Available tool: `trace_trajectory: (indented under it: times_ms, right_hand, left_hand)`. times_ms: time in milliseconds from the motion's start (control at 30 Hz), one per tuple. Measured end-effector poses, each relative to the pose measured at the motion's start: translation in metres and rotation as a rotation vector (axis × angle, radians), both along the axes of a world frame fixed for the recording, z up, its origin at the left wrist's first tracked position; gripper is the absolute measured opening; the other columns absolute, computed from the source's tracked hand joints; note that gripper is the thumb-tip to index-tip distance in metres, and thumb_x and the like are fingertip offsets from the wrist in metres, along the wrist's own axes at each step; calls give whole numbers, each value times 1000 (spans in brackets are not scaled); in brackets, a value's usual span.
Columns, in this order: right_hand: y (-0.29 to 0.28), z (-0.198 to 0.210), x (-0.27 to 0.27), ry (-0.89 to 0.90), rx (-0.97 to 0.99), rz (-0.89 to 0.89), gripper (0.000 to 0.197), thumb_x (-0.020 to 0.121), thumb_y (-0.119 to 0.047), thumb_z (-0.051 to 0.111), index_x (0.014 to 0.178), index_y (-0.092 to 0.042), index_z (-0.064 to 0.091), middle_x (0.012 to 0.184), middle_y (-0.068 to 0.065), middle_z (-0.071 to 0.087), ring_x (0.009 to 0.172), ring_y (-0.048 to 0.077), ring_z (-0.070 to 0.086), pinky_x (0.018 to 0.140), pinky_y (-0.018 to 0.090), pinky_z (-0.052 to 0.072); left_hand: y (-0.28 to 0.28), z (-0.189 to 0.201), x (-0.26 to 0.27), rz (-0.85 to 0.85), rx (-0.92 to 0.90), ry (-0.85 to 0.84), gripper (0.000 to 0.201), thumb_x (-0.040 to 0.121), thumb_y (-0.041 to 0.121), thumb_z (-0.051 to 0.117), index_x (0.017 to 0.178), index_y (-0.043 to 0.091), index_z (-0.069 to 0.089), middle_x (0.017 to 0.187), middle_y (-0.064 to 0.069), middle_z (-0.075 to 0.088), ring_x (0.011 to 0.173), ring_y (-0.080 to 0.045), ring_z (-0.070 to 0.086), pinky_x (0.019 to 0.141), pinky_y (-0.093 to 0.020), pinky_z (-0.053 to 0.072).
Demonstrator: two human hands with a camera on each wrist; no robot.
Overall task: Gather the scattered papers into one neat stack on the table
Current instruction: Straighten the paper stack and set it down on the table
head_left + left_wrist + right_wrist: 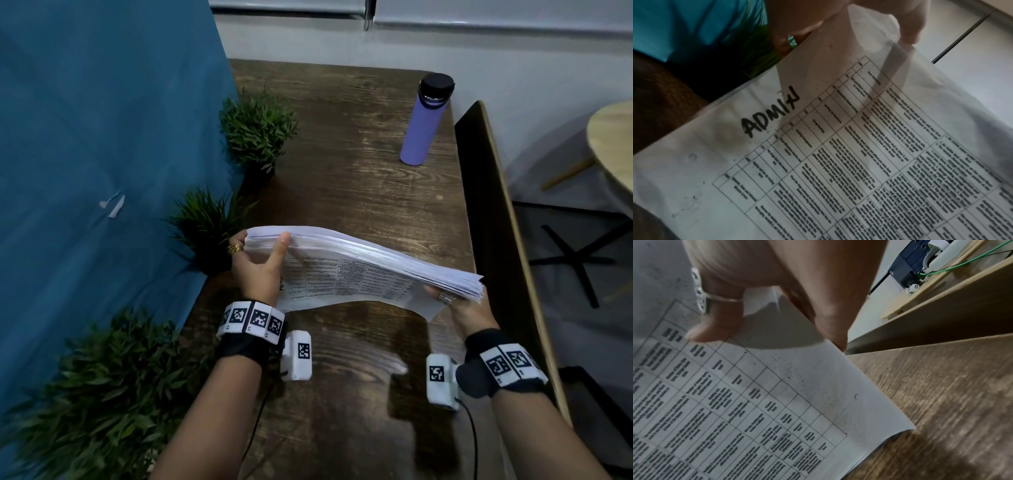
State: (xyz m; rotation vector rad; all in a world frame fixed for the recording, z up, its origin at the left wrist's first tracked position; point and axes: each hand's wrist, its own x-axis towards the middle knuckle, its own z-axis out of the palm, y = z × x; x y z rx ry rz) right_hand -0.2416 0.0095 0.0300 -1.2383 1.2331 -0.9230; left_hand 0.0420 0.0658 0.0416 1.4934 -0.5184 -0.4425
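Note:
A thick stack of white papers (359, 253) is held in the air above the dark wooden table (359, 137). Its near face is a printed table sheet (838, 162) with "ADMIN" handwritten on it. My left hand (257, 263) grips the stack's left end, thumb across its edge and fingers behind. My right hand (459, 305) grips the right end from below, with a ringed finger (715, 321) pressed on the printed sheet (756, 402). The stack sags in the middle and stands nearly on edge. No loose paper shows on the table.
A purple bottle (424, 120) with a black cap stands at the far right of the table. Several potted green plants (257, 130) line the left edge beside a blue panel (102, 137). A dark board (496, 222) runs along the table's right side.

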Motion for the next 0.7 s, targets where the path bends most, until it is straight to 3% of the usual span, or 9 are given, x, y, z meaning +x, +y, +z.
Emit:
trace_trajectory:
  times_ms: [67,133,233,333,367,433,500,533,700]
  right_hand:
    - [-1,0,-1,1,14,3,46,36,-52,87,75,-31,73,79,-7,74,80,12,67,81,42,50]
    - [-2,-3,-3,-10,28,27,53,33,-57,87,76,-30,73,81,-8,74,81,9,68,82,39,50]
    - [-1,-2,-2,32,31,72,39,47,-34,87,81,-25,69,82,-14,74,80,1,68,85,36,50]
    - [-1,-2,0,127,-5,57,28,71,0,76,75,-24,60,75,-7,67,80,13,62,86,36,47]
    - [-1,-4,-1,147,-17,40,32,77,8,67,72,-22,56,78,-1,62,83,19,58,84,35,44]
    - [-5,-8,-2,178,-40,42,28,81,11,61,77,-16,56,88,5,58,90,22,55,83,33,41]
    - [-9,-10,-3,200,-46,52,24,79,3,67,94,-14,59,93,2,61,91,21,59,86,35,44]
    - [-10,-10,-2,198,-39,48,26,78,-1,70,98,-14,60,95,2,62,92,20,59,88,37,46]
    - [-11,-8,-1,163,-14,41,26,77,-4,71,98,-12,60,100,7,61,95,22,57,87,38,46]
  left_hand:
    - [0,0,0,2,3,1,49,72,23,78,111,13,50,100,4,61,90,-2,60,76,-10,48]
    - [1,-1,1,-3,-9,-13,48,72,23,77,110,16,49,98,8,59,85,7,59,72,-3,46]
    - [2,-2,1,-14,-4,-37,48,73,22,77,111,16,47,98,9,57,84,8,57,71,-2,44]
    - [5,-3,2,31,21,-99,63,72,26,78,122,14,41,111,7,51,100,-4,54,91,-22,45]
    - [6,-4,2,103,19,-272,68,72,31,78,124,13,39,120,2,46,110,-13,50,99,-31,42]
    - [10,-10,2,209,-33,-820,56,75,39,73,117,16,44,128,-3,39,120,-23,41,104,-39,35]
    - [12,-17,-4,159,-47,-1255,26,84,40,63,104,26,52,118,2,44,110,-20,44,93,-38,34]
    - [13,-20,-7,122,-28,-1378,17,87,39,58,101,30,54,113,7,47,105,-17,47,88,-36,33]
    - [18,-22,-5,83,70,-1374,22,86,31,57,108,28,56,114,9,48,105,-14,47,90,-34,33]
